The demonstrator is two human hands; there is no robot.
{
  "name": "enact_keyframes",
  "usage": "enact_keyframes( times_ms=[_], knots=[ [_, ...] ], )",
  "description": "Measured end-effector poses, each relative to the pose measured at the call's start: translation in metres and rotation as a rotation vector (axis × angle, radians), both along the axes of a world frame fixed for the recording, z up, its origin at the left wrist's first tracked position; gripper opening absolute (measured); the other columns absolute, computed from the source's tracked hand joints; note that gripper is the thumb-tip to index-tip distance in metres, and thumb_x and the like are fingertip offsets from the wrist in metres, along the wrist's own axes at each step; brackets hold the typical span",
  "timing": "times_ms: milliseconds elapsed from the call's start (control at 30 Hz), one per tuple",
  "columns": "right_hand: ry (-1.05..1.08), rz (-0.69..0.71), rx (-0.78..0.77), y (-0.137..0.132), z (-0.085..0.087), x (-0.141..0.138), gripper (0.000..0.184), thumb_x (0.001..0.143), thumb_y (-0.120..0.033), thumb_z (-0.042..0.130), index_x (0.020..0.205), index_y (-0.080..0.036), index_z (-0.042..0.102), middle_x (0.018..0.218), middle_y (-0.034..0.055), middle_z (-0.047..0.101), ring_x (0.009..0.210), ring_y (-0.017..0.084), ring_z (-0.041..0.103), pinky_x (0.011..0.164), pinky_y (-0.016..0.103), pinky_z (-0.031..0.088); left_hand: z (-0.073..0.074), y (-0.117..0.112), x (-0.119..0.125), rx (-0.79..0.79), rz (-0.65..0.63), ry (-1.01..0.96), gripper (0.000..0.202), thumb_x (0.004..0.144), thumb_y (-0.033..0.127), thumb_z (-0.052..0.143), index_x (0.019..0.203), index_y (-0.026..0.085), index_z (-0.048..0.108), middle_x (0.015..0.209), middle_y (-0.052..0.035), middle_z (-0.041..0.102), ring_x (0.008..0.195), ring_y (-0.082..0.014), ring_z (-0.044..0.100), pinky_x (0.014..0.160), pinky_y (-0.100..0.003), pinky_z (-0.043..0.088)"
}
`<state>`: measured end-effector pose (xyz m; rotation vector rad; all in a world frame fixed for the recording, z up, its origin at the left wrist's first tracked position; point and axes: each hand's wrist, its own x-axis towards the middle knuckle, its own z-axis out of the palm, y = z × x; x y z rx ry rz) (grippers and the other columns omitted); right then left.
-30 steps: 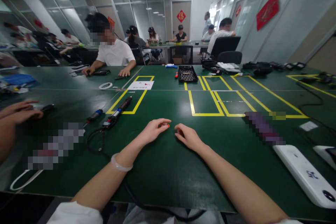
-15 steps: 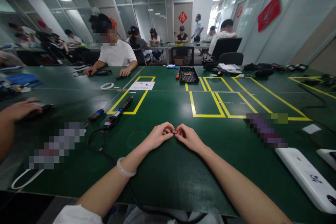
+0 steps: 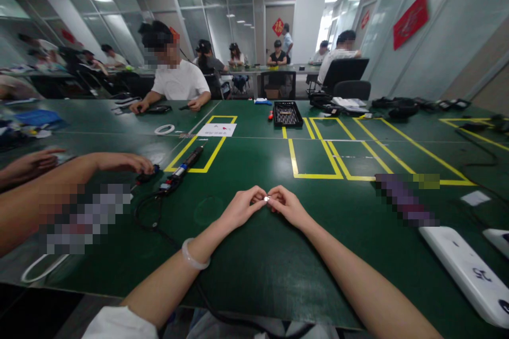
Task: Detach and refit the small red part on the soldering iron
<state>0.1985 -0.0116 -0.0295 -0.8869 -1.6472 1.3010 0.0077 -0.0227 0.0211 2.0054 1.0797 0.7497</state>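
My left hand and my right hand meet over the green table, fingertips almost touching. Between them is a tiny bright white piece, pinched by the fingers of both hands. Its kind is too small to make out, and the fingertips cover part of it. To the left of my hands lies an electric screwdriver with a black cable running toward the table's near edge.
From the left, another person's arm reaches to a second, shorter screwdriver-like tool. Beyond my hands are yellow tape outlines and a black tray of small parts. A white power bank-like device lies at right.
The co-worker's arm at left has come in and reached the shorter tool. The piece between my fingers showed orange before and now shows bright white; my hands have barely moved.
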Motion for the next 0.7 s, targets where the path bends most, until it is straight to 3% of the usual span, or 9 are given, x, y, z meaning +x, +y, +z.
enact_keyframes(
  times_ms=[233, 333, 433, 500, 567, 700],
  knots=[
    [-0.067, -0.001, 0.054, -0.002, 0.003, -0.002, 0.022, 0.086, -0.037, 0.06, 0.096, -0.018, 0.055, 0.08, 0.0003, 0.06, 0.067, 0.011, 0.055, 0.06, 0.022, 0.043, 0.003, 0.011, -0.017, 0.028, 0.011, 0.095, 0.028, 0.091, 0.042, 0.049, 0.104, 0.02, 0.06, 0.097, -0.0033, 0.069, 0.089, -0.0164, 0.064, 0.08, -0.028, 0.049],
    [-0.103, -0.025, 0.072, -0.003, 0.006, -0.002, 0.022, 0.087, -0.038, 0.06, 0.096, -0.018, 0.057, 0.079, 0.0, 0.059, 0.066, 0.011, 0.053, 0.06, 0.022, 0.041, 0.005, 0.031, -0.055, 0.195, 0.227, 0.285, 0.036, 0.091, 0.045, 0.045, 0.113, 0.021, 0.058, 0.112, -0.0068, 0.065, 0.103, -0.021, 0.06, 0.091, -0.035, 0.047],
    [-0.159, -0.049, 0.106, -0.004, 0.007, -0.002, 0.021, 0.086, -0.036, 0.061, 0.095, -0.017, 0.059, 0.076, -0.0013, 0.057, 0.062, 0.01, 0.048, 0.058, 0.021, 0.038, 0.004, 0.049, -0.117, 0.318, 0.598, 0.627, 0.049, 0.087, 0.045, 0.051, 0.126, 0.016, 0.053, 0.131, -0.0148, 0.054, 0.121, -0.0311, 0.049, 0.101, -0.046, 0.04],
    [-0.183, -0.061, 0.117, -0.004, 0.008, -0.002, 0.019, 0.085, -0.033, 0.062, 0.094, -0.017, 0.06, 0.073, -0.0023, 0.055, 0.06, 0.01, 0.046, 0.056, 0.021, 0.037, 0.002, 0.056, -0.163, 0.267, 0.821, 0.805, 0.063, 0.082, 0.046, 0.057, 0.134, 0.011, 0.046, 0.141, -0.0209, 0.043, 0.126, -0.0384, 0.043, 0.101, -0.05, 0.039],
    [-0.194, -0.066, 0.111, -0.003, 0.007, -0.003, 0.018, 0.084, -0.031, 0.062, 0.094, -0.016, 0.061, 0.07, -0.003, 0.053, 0.059, 0.01, 0.046, 0.056, 0.021, 0.037, 0.001, 0.058, -0.203, 0.111, 0.964, 0.892, 0.07, 0.078, 0.05, 0.059, 0.135, 0.011, 0.045, 0.143, -0.0223, 0.041, 0.124, -0.0428, 0.045, 0.094, -0.052, 0.044],
    [-0.186, -0.051, 0.092, -0.001, 0.005, -0.004, 0.018, 0.084, -0.029, 0.062, 0.096, -0.015, 0.061, 0.069, -0.003, 0.053, 0.059, 0.01, 0.046, 0.055, 0.02, 0.035, 0.0, 0.059, -0.248, -0.201, 0.933, 0.903, 0.063, 0.079, 0.049, 0.058, 0.132, 0.017, 0.051, 0.13, -0.0194, 0.056, 0.113, -0.0376, 0.057, 0.083, -0.044, 0.05]
  ],
)
